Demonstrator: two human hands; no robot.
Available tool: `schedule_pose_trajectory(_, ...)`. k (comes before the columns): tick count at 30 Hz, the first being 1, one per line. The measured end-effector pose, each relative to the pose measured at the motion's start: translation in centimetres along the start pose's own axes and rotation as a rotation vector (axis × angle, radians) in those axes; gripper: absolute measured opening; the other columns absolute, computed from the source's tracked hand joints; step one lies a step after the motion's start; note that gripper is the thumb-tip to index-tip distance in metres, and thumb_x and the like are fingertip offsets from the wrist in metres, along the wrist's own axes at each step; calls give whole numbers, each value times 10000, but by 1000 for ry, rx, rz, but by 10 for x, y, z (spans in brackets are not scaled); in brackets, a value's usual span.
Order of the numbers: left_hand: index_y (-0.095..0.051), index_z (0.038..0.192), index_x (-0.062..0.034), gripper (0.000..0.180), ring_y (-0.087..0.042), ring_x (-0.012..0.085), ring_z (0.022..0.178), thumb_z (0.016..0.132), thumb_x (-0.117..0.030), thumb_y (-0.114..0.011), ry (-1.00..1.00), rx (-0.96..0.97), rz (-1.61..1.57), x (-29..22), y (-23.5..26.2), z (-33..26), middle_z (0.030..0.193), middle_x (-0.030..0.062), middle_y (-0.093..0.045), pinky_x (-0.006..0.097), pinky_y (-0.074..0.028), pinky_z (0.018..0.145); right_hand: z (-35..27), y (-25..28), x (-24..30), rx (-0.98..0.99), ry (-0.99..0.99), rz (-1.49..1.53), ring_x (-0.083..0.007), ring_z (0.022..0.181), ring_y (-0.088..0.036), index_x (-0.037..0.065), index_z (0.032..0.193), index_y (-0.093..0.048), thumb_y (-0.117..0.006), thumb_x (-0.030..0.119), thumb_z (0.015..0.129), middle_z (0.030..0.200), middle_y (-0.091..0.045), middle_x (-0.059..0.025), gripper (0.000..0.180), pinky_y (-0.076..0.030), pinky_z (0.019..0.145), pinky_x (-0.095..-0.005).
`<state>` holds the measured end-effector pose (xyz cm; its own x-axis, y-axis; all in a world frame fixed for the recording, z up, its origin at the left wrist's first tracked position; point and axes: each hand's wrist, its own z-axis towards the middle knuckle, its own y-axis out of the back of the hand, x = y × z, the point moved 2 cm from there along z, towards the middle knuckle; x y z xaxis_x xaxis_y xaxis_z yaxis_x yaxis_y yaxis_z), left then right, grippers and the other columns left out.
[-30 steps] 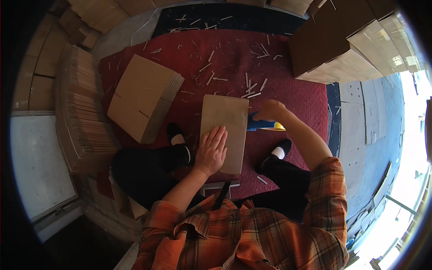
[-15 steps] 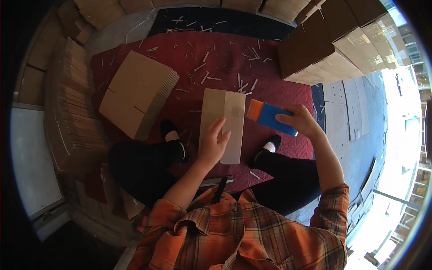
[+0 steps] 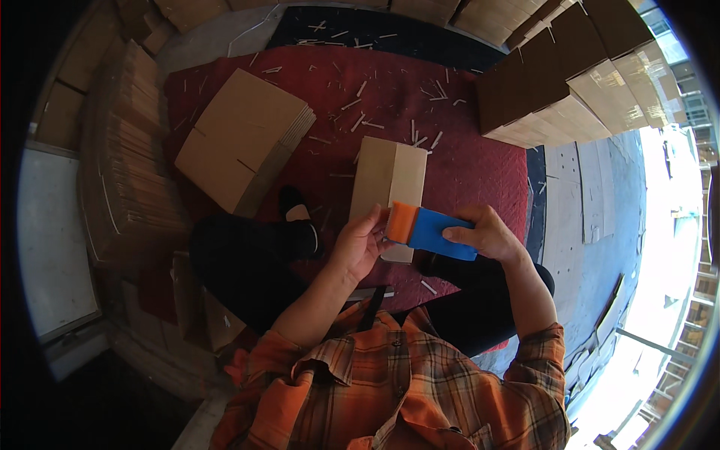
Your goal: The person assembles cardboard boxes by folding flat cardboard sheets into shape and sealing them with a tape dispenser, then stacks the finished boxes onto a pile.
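Note:
My right hand grips the blue end of a flat blue-and-orange tool, which looks like a tape dispenser. Its thumb lies across the top face. The orange end points left, toward my left hand. The left fingers are apart and partly bent, close beside that orange end; whether the fingertips touch it is hard to see. Below the tool a closed brown cardboard box stands between my feet, its near part covered by the hands and the tool.
Flattened cartons lie in a stack on the red mat at left. Tall bundles of folded cardboard stand farther left. Large cartons rise at the far right. White strips litter the mat.
The tool has swung inward and nearer, from the box's right side to above its near part. My left hand has left the box top and come up to the orange end.

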<state>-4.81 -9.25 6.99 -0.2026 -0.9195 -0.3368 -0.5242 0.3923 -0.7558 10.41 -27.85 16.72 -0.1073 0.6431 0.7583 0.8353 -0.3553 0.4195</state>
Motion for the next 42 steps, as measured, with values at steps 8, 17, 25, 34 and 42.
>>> schedule_pose_trajectory(8,-669,1094,-59,294,-622,123,876,902,-280,-697,-77,-198,38,13,15,16,940,11,-673,321,-476,746,15,-13,1,31,-31,43,-193,743,-654,-30,980,-710,-778,421,786,819,-676,-118,495,-524,681,-322)
schedule_pose_trajectory(17,-667,1063,-45,235,-650,149,869,935,-240,-644,-70,-137,-168,6,16,12,951,52,-685,333,-519,749,28,-11,4,63,-38,51,-203,736,-660,-38,992,-709,-783,437,776,807,-678,-124,527,-530,688,-321)
schedule_pose_trajectory(25,-676,1031,-32,188,-663,152,873,920,-183,-663,-148,-277,125,6,27,9,974,55,-691,337,-554,768,33,-24,8,81,-46,36,-212,737,-673,-37,1002,-710,-774,459,782,814,-686,-131,547,-535,687,-332)
schedule_pose_trajectory(34,-680,969,-45,114,-649,90,776,921,-148,-675,-399,-444,359,-20,47,3,850,22,-678,230,-539,613,35,-18,10,16,-120,-143,-213,716,-678,-32,1015,-718,-757,353,805,818,-697,-135,440,-541,669,-330)
schedule_pose_trajectory(42,-680,931,-56,61,-650,145,799,870,-54,-681,-705,-454,762,-27,34,-4,876,39,-656,268,-514,634,40,-27,23,-23,-94,-342,-232,700,-693,-35,992,-725,-758,339,799,800,-702,-156,423,-550,674,-332)
